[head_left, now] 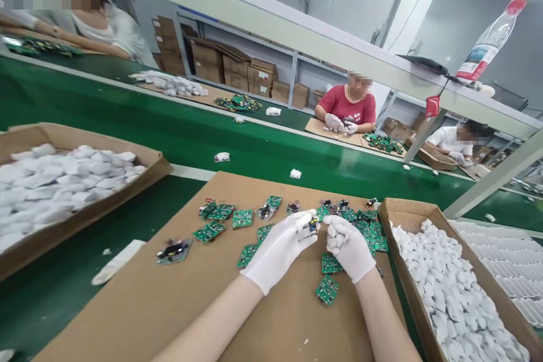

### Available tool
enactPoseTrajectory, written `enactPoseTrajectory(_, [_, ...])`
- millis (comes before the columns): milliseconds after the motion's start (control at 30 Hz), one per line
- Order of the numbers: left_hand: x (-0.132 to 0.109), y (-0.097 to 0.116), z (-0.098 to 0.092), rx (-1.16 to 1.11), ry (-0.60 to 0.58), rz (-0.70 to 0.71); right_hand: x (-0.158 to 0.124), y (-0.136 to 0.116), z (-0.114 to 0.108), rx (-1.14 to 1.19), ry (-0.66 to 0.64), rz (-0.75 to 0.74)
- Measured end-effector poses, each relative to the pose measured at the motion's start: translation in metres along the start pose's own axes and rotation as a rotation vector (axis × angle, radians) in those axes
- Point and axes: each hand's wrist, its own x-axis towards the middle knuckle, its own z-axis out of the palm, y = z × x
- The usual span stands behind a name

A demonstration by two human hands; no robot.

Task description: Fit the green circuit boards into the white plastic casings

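Fingers [297, 226] of the gloved left hand [278, 251] and right hand [348, 246] close together on what seems a small circuit board [313, 226], held just above the cardboard sheet [169, 305]. Loose boards [220, 220] lie spread within reach, and a box [409, 216] of white casings [449, 294] stands beside them.

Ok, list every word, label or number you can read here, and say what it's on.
Nothing here reads clearly.
Bottle label: red and white, print blurred.
Red tag: no legible writing.
Red shirt: white chest mark, too small to read.
Circuit boards: markings too small.
Small board held by the left hand: too small as well.
Cardboard boxes at the back: no print legible.
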Motion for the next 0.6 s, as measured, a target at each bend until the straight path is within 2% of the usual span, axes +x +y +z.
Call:
enactPoseTrajectory(167, [-0.002,0.000,-0.002,-0.016,-0.061,-0.022,-0.001,-0.002,0.005,-0.086,0.054,-0.022])
enactPoseTrajectory(367, [-0.010,0.002,0.003,0.000,-0.163,0.024,-0.017,-0.010,0.020,-0.266,0.159,-0.163])
enactPoseTrajectory(500, [-0.017,0.004,0.011,0.077,-0.172,0.065,-0.026,-0.012,0.030,-0.467,0.186,-0.233])
enactPoseTrajectory(600, [-0.019,0.003,0.014,0.161,-0.142,0.122,-0.029,-0.013,0.032,-0.532,0.195,-0.237])
